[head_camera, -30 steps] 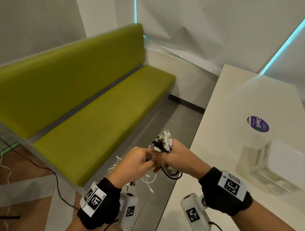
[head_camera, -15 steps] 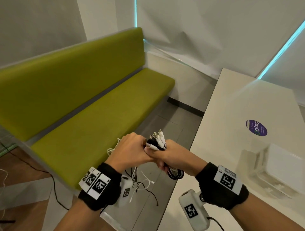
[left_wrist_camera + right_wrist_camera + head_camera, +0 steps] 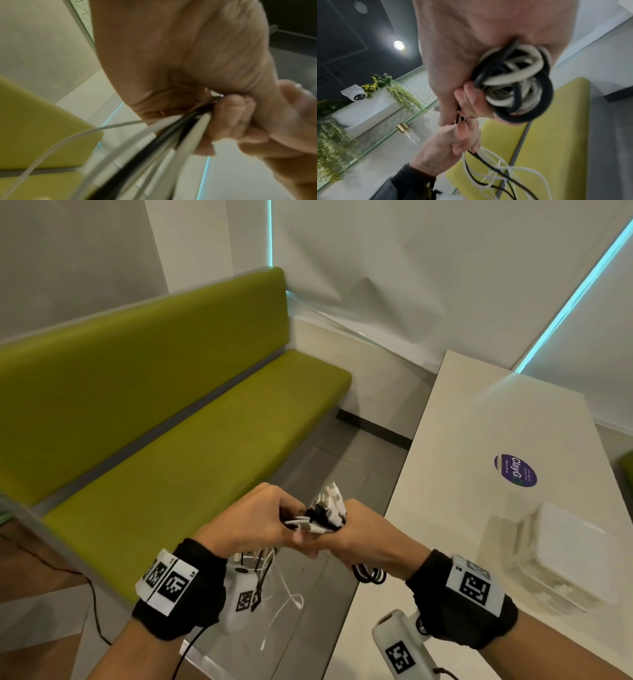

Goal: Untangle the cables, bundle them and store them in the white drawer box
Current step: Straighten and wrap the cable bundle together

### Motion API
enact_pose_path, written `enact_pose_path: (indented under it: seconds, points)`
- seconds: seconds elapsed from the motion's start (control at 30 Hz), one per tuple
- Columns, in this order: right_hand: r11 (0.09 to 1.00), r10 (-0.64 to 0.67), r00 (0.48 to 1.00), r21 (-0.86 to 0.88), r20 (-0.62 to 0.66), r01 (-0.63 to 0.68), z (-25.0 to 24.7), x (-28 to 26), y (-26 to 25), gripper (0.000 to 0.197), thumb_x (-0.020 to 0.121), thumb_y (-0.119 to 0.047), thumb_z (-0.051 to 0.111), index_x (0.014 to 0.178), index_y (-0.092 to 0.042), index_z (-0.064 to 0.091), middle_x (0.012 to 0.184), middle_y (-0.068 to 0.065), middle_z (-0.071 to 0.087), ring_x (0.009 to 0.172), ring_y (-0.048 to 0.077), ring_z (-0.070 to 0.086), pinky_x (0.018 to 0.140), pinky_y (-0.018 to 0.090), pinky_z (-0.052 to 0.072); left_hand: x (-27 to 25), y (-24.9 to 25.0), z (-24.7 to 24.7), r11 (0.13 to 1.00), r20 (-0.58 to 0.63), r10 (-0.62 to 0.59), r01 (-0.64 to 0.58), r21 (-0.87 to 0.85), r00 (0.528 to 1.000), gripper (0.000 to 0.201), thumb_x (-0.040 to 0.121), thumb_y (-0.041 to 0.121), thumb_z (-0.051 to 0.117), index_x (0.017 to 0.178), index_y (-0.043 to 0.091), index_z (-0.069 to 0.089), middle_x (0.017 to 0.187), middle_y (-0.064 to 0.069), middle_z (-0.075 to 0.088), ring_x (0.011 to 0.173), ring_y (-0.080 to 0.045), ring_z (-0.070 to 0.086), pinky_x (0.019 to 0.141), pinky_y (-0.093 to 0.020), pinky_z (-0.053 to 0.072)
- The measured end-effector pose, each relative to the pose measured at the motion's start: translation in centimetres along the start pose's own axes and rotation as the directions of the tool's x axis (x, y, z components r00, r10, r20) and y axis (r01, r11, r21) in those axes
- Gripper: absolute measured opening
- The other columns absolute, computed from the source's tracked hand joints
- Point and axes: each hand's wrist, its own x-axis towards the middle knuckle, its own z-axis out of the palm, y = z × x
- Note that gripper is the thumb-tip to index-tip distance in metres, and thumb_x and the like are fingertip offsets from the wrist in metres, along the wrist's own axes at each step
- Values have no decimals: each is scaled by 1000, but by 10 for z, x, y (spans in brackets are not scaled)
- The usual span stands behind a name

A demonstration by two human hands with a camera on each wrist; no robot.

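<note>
The right hand point(image 3: 368, 537) has its grip clamped around a coiled bundle of black and white rubber-sheathed cables point(image 3: 517, 86), with the loops bulging below the fist and the black and white plug ends point(image 3: 327, 513) fanning out above it, apparently so the finished turns cannot spring apart. The left hand point(image 3: 255, 523) sits tight against it, its grip pinched on the loose strands point(image 3: 173, 134) where they leave the coil; this looks like feeding the next length under tension for another wrap. Below the left hand the remaining thin white and black tails point(image 3: 498, 174) hang slack and crossed over one another above the grey tiled floor point(image 3: 349, 460), so some untangling probably remains. Both hands work in the air between the long olive-green upholstered bench point(image 3: 191, 446) and the pale cream worktop point(image 3: 455, 446). The white plastic drawer box point(image 3: 568, 556) stands on that worktop to the right, well apart from the cables and close to the right forearm; whether its drawer is open cannot be told. A round purple sticker point(image 3: 515, 470) lies on the worktop beyond the box.
</note>
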Motion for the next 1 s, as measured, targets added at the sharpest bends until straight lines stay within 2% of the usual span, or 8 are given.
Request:
enact_pose_path:
  seconds: [0.1,0.23,0.43,0.53,0.63,0.73,0.8,1.0]
  points:
    - [998,-30,993,44,-117,36,-5,4,-2,34,86,-37,74,71,-8,65,52,3,45,48,18,37,47,25,34,1,-5,4,981,-57,-15,3,-196,998,34,68,45,72,72,11,74,54,6,53,47,-3,38,47,-16,29]
    - [990,-8,983,137,-182,33,-1,4,2,32,87,-30,73,67,-9,59,55,7,38,49,18,33,47,28,30,-7,-17,19,943,-6,-28,25,-331,1000,14,83,39,73,70,38,71,54,7,50,50,-6,44,53,-19,39]
    - [975,16,959,217,-283,48,2,3,11,40,87,-29,73,84,8,57,53,0,37,49,14,34,54,33,32,-18,-46,36,874,43,-59,73,-481,997,47,78,70,62,66,25,54,56,1,48,61,-22,63,83,-42,53]
    - [959,21,936,272,-351,80,7,7,12,46,87,-30,73,83,11,53,58,10,34,54,21,31,57,37,31,-23,-49,44,708,-42,-103,43,-705,994,48,76,64,69,79,17,63,55,4,40,47,-11,43,60,-26,49]
    - [955,24,908,280,-417,103,13,11,12,43,87,-32,74,76,5,54,53,3,36,50,19,32,55,36,32,-21,-38,59,595,-199,-256,-9,-804,946,41,89,49,56,85,9,64,55,7,27,45,-6,23,45,-19,23]
    - [957,4,876,257,-483,137,19,11,14,37,88,-33,72,60,-17,54,48,-9,40,47,13,33,53,30,34,-16,-22,66,638,-318,-306,-55,-768,897,36,90,43,46,80,12,60,54,9,30,47,-7,20,47,-25,12]
    - [952,-7,884,267,-467,148,21,8,14,36,88,-38,70,60,-22,54,50,1,44,47,18,37,51,30,36,-14,-16,64,664,-357,-313,-66,-745,880,34,91,41,46,81,12,60,55,10,37,47,-5,24,46,-24,12]
    - [923,-65,895,314,-441,221,28,14,20,43,82,-43,73,90,-1,69,68,16,64,52,24,52,51,35,45,-6,-6,67,785,-434,-276,-59,-617,857,36,100,35,40,81,27,69,54,9,38,46,-5,27,44,-21,17]
